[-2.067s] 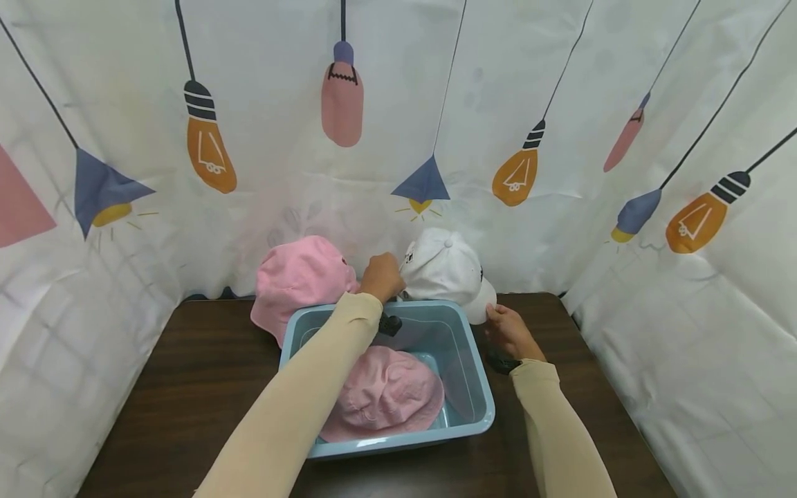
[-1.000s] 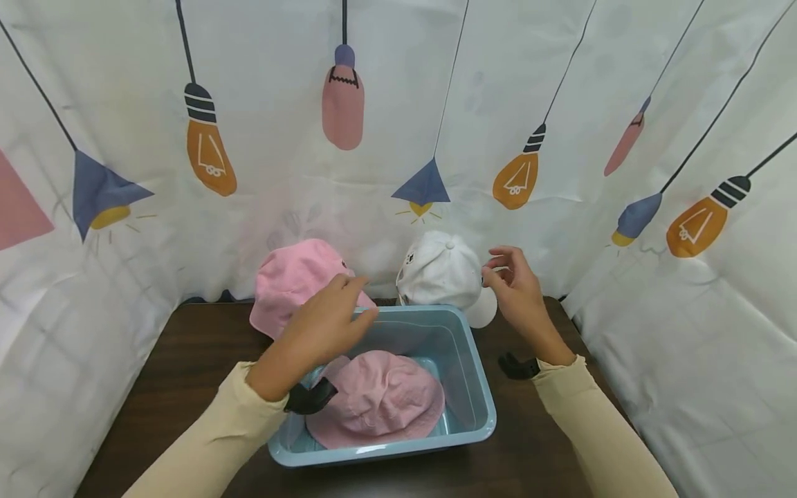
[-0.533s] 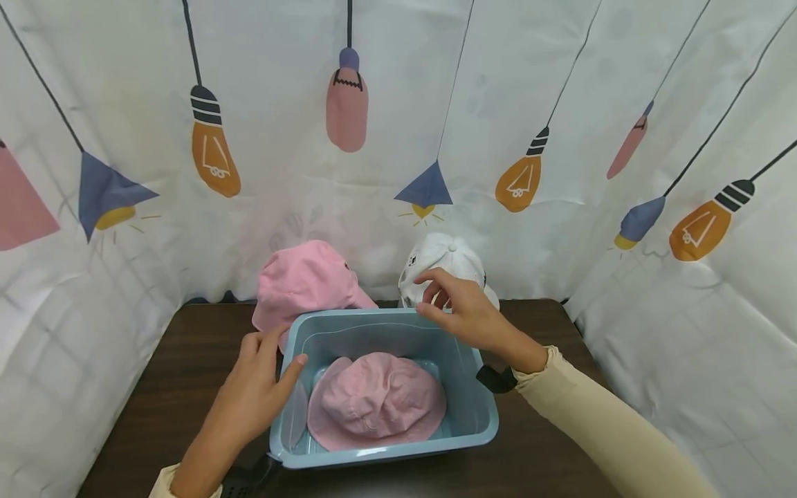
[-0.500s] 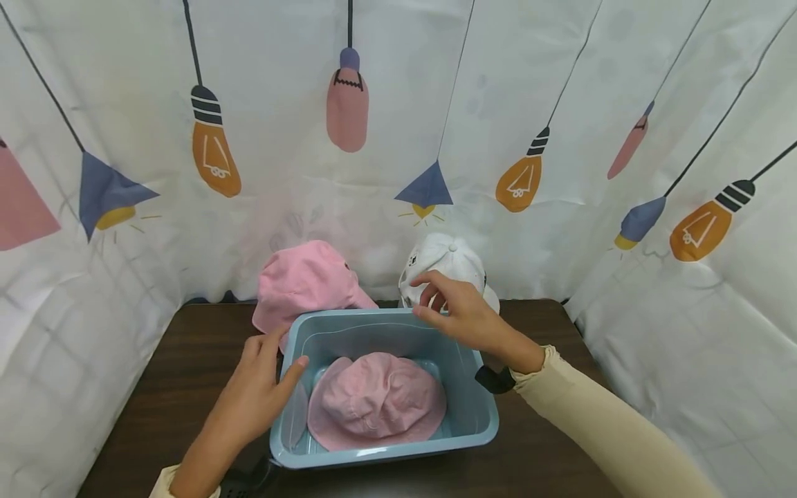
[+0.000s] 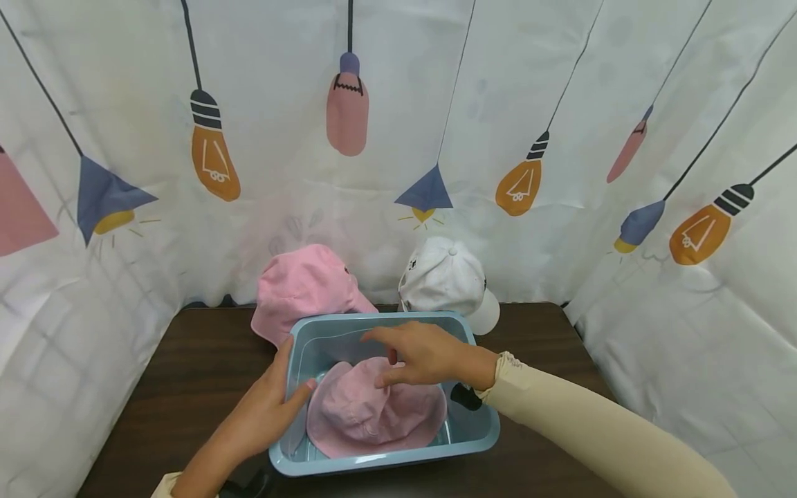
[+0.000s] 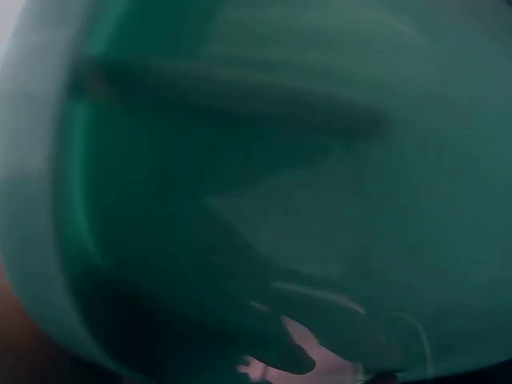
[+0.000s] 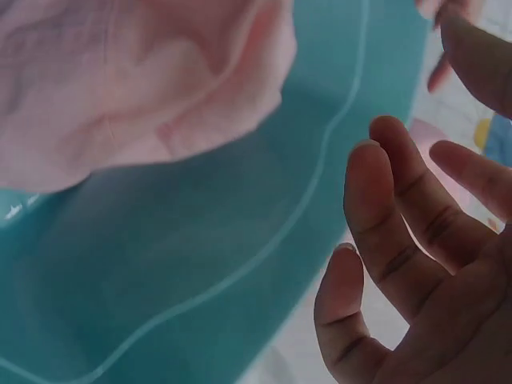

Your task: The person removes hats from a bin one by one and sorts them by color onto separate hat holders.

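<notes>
While the left hand [image 5: 268, 408] lies at the left rim of the blue basin [image 5: 382, 465], much as half a second ago, the head view shows that the right hand [image 5: 423, 351] has moved off the front of the white cap [image 5: 442, 280] to a spot over the basin. Its thumb and fingers are apart, above the pink bucket hat [image 5: 361, 415], which lies in the basin, low in the centre of the frame. The left thumb and fingers are spread too. Behind the basin, the bright pink cap [image 5: 305, 287] and the white cap sit unmoved on the tabletop [image 5: 187, 366], the white brim now uncovered.

The left wrist view is dim and blurred: basin wall fills it, with pink at the bottom edge.

In the right wrist view, loosely bent fingers at right hold nothing; the bucket hat is upper left.
</notes>
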Tool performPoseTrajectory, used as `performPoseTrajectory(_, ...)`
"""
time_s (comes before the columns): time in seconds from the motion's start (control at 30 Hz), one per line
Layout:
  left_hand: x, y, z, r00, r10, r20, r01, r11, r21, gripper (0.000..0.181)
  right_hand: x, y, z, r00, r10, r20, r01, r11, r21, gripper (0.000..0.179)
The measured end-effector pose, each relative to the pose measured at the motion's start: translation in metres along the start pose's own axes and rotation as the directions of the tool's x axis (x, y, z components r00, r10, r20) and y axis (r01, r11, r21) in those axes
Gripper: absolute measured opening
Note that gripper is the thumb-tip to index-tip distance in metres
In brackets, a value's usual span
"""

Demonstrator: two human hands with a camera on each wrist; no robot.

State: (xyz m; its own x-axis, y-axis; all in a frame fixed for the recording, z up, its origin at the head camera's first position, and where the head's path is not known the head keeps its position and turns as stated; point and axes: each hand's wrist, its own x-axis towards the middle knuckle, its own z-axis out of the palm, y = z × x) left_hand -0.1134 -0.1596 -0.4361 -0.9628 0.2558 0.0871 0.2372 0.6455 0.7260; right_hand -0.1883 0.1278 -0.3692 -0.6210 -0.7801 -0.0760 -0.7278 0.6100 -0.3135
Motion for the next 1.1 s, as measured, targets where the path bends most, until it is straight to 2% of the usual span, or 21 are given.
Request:
performPoseTrajectory(0.13,0.0,-0.003,0.003,0.997,-0.062,0.04,0.063,0.998,-0.012,0.087,0.004,0.0,0.011,0.999,-0.009,0.053,0.01,1.0,-0.018,0.071)
performPoseTrajectory(0.37,0.001,-0.002,0.01,0.998,-0.051,0.021,0.051,0.998,0.024,0.081,0.004,0.009,0.026,0.993,-0.007,0.122,0.01,1.0,-0.029,0.075)
performPoseTrajectory(0.47,0.0,-0.001,0.01,0.998,-0.056,0.014,0.056,0.998,0.038,0.079,0.004,0.01,0.029,0.989,0.0,0.147,0.009,0.998,-0.063,0.072)
performPoseTrajectory(0.73,-0.005,-0.005,0.009,0.998,-0.067,0.004,0.067,0.997,0.047,0.079,0.007,0.009,0.038,0.984,-0.021,0.177,0.051,0.985,-0.163,0.046)
performPoseTrajectory(0.97,-0.004,-0.005,0.01,0.999,-0.044,-0.012,0.044,0.999,0.031,0.078,0.009,0.013,0.043,0.984,-0.068,0.166,0.104,0.97,-0.22,0.019)
performPoseTrajectory(1.1,-0.001,-0.005,0.013,0.999,-0.022,-0.035,0.023,0.999,0.03,0.077,0.01,0.014,0.044,0.985,-0.083,0.155,0.123,0.955,-0.271,0.016)
